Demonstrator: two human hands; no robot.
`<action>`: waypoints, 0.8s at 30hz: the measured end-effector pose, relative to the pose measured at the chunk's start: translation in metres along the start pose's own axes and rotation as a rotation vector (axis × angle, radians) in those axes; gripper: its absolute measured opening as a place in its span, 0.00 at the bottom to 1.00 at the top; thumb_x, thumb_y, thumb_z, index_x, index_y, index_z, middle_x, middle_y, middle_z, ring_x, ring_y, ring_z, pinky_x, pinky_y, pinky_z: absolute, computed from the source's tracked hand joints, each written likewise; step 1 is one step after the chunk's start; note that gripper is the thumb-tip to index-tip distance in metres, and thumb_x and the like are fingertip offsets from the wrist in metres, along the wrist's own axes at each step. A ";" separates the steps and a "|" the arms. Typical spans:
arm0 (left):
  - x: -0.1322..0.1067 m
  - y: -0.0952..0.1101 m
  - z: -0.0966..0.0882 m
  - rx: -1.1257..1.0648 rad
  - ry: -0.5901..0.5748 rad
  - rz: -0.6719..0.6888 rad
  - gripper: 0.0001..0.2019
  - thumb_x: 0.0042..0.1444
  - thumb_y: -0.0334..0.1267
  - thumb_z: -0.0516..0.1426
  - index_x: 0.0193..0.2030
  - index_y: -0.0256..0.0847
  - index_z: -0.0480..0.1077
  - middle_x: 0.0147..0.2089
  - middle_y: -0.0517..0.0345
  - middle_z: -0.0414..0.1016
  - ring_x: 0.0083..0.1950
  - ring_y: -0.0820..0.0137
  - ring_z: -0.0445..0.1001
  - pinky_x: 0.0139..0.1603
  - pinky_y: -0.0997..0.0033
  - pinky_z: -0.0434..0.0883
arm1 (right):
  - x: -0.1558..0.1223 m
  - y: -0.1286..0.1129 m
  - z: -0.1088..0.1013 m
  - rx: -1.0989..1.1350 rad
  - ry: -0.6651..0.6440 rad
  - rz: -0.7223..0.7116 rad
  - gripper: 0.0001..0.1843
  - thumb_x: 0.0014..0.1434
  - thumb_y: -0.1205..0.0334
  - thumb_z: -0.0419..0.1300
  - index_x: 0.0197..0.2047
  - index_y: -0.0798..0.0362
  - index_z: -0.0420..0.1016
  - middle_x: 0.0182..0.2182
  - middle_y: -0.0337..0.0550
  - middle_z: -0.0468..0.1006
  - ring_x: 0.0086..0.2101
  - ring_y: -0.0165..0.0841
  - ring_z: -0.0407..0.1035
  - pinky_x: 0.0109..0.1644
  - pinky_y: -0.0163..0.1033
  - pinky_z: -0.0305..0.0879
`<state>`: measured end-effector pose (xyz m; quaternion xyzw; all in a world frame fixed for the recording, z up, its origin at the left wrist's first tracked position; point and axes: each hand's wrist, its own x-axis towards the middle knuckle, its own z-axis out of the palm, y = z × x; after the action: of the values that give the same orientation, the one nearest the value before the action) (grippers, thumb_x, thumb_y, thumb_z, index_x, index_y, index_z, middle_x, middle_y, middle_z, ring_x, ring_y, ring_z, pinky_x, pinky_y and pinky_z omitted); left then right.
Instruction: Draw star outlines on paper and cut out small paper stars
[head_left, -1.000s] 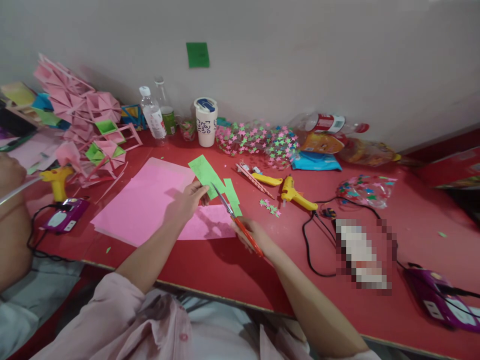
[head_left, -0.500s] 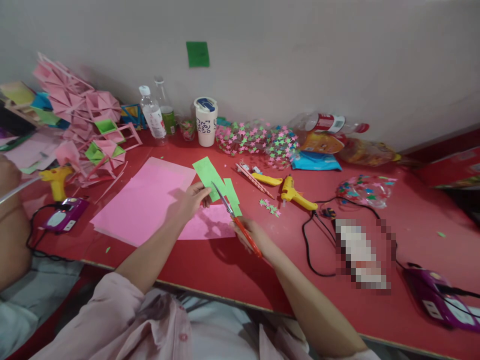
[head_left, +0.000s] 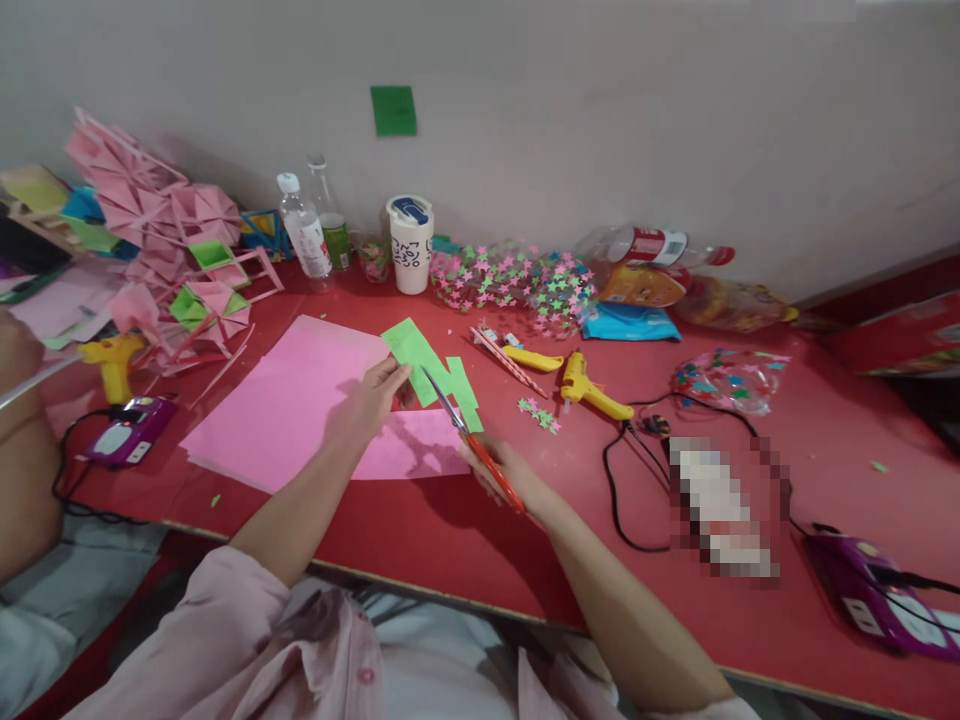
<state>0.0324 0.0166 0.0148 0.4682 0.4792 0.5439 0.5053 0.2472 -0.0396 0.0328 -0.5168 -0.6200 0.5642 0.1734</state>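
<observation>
My left hand (head_left: pixel 381 393) is closed in a pinch at the left edge of a green paper strip (head_left: pixel 411 352), above the pink sheets. In my right hand (head_left: pixel 504 470) are scissors (head_left: pixel 487 460) with orange handles, their blades pointing up and left over the green paper. The blades look nearly closed, with the tip lying against the strip. Another green piece (head_left: pixel 466 390) lies just right of the blades. Beneath both hands spread large pink paper sheets (head_left: pixel 285 400) and a smaller pink piece (head_left: pixel 420 450).
Small paper stars (head_left: pixel 537 413), a yellow glue gun (head_left: pixel 589 390), a yellow cutter (head_left: pixel 534 358) and a cable lie to the right. A cup (head_left: pixel 410 245) and bottles stand along the wall. Pink folded-paper work (head_left: pixel 150 210) is piled left, near another person's arm (head_left: pixel 22 440).
My left hand has slid slightly left along the green strip, and the strip has shifted a little left with it. The scissors have hardly moved.
</observation>
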 end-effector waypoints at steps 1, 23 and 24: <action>-0.001 0.001 0.001 -0.009 -0.026 -0.002 0.14 0.53 0.48 0.57 0.25 0.40 0.66 0.19 0.63 0.67 0.20 0.75 0.65 0.23 0.74 0.63 | 0.000 0.001 0.000 -0.004 -0.003 0.000 0.25 0.53 0.35 0.53 0.26 0.50 0.58 0.13 0.29 0.57 0.15 0.24 0.53 0.19 0.32 0.50; -0.005 0.005 0.008 -0.062 -0.091 -0.029 0.14 0.51 0.48 0.59 0.27 0.38 0.67 0.18 0.64 0.69 0.18 0.77 0.66 0.20 0.76 0.62 | -0.001 -0.003 -0.002 -0.042 0.014 -0.032 0.26 0.54 0.34 0.52 0.27 0.51 0.58 0.14 0.29 0.57 0.15 0.25 0.53 0.20 0.32 0.51; -0.006 0.005 0.008 -0.058 -0.099 -0.044 0.15 0.51 0.48 0.59 0.26 0.38 0.66 0.18 0.64 0.69 0.17 0.77 0.65 0.20 0.76 0.62 | -0.002 -0.003 -0.002 -0.041 0.010 -0.029 0.26 0.54 0.34 0.52 0.27 0.51 0.57 0.14 0.29 0.57 0.15 0.24 0.53 0.19 0.32 0.51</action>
<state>0.0406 0.0112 0.0204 0.4690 0.4478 0.5225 0.5537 0.2483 -0.0397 0.0364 -0.5140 -0.6380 0.5463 0.1740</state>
